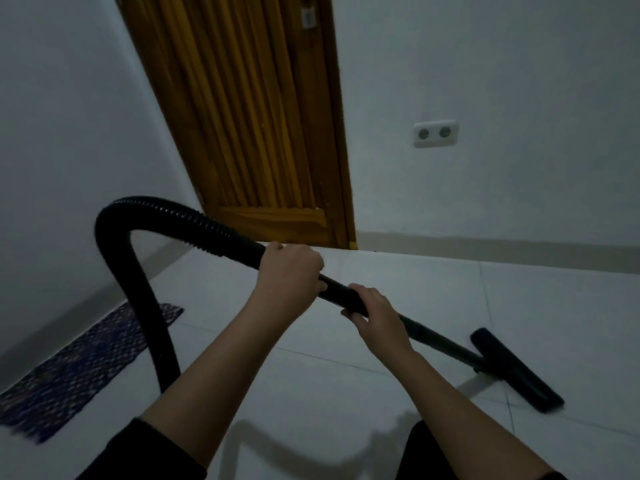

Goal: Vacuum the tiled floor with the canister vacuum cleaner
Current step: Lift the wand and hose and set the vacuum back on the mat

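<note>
Firmly, both hands grip the black vacuum wand (440, 339): the left hand (289, 271) is curled round its upper end where the ribbed hose (207, 221) joins, and the right hand (375, 315) clasps it just below, toward four o'clock. The wand slopes down to the flat floor nozzle (516, 370), resting on the pale tiled floor (415, 271) at four o'clock, while the hose arches over toward nine. A wooden door (249, 116) stands at twelve, a double wall socket (435, 133) at one, a patterned rug (86, 362) at eight.
</note>
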The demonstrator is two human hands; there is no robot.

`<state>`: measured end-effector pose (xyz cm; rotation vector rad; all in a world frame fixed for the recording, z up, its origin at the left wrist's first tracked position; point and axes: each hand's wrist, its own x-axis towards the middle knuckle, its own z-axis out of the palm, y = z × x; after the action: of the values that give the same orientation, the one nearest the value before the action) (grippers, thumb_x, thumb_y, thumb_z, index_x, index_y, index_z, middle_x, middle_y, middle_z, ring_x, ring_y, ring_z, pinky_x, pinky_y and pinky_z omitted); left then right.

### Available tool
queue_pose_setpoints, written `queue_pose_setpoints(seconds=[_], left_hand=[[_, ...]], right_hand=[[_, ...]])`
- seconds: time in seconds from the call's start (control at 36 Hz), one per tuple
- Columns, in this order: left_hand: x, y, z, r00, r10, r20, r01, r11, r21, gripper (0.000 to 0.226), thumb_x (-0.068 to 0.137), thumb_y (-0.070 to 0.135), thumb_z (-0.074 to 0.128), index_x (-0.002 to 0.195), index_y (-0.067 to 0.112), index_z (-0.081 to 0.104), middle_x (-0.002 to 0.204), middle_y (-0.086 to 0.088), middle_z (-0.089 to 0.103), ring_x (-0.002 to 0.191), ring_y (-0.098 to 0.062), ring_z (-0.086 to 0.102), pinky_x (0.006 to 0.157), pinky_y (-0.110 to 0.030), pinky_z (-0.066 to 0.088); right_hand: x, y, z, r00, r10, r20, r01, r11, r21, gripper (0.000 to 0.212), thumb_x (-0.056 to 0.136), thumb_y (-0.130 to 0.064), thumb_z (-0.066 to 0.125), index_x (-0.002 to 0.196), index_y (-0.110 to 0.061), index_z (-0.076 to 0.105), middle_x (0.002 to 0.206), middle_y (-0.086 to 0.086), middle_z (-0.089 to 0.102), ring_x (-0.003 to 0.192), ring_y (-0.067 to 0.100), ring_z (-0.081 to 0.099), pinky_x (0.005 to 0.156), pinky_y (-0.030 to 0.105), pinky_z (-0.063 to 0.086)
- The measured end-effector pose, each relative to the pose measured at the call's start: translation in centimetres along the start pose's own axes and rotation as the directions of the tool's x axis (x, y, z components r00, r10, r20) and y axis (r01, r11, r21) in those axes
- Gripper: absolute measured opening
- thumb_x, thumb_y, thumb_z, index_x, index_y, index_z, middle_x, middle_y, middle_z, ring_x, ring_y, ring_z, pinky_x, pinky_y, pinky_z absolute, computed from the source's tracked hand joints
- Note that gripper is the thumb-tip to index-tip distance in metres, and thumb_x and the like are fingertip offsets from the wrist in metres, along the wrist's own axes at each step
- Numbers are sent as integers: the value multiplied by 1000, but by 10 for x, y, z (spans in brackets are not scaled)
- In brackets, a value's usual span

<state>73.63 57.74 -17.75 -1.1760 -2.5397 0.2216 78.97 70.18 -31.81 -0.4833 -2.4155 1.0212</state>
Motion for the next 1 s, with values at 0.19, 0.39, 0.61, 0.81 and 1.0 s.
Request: queue_pose_setpoints(seconds=[0.19, 0.39, 0.61, 0.81, 1.0], left_hand=[[-75, -43, 44, 767, -372, -522, 278, 927, -252, 65, 78, 42, 72, 132, 9, 56, 157, -23, 19, 146, -29, 9, 119, -43, 9], [-115, -81, 46, 580, -754, -308, 213, 505, -837, 95, 90, 36, 62, 141, 47, -17, 155, 4, -30, 145, -8, -12, 114, -34, 27], [-151, -186, 71, 385, -903, -189, 51, 226, -973, 92, 93, 16, 60, 145, 49, -8, 135, -2, 54, 111, -2, 58, 97, -16, 49], [-213, -299, 132, 244, -970, 4, 32, 4, -999, 95, 91, 4, 61, 145, 50, -1, 144, -14, 46, 116, -20, 59, 101, -40, 50], [-298, -375, 191, -41, -995, 87, 74, -90, -993, 86, 93, 12, 59, 151, 40, 1, 137, -11, 53, 103, -19, 64, 79, -12, 55]], right_hand=[[-10, -58, 25, 986, -123, 111, 128, 991, -38, 46, 93, -25, 57, 137, -29, 44, 120, -7, 57, 106, 14, 58, 85, 34, 49], [-24, -116, 89, 966, -225, 128, 232, 972, -39, 50, 95, -26, 54, 142, -28, 39, 123, -6, 55, 104, 15, 60, 78, 32, 50], [-25, -173, 186, 916, -334, 223, 348, 937, -22, 54, 93, -32, 58, 143, -28, 39, 119, -6, 55, 95, 16, 61, 64, 25, 41], [-39, -221, 294, 817, -393, 423, 422, 906, 26, 56, 94, -39, 54, 147, -35, 34, 118, -8, 55, 94, 15, 61, 60, 24, 39], [-49, -254, 384, 507, -425, 749, 203, 904, 375, 39, 102, -38, 35, 141, -40, 41, 127, -9, 54, 114, -3, 52, 99, 19, 42]])
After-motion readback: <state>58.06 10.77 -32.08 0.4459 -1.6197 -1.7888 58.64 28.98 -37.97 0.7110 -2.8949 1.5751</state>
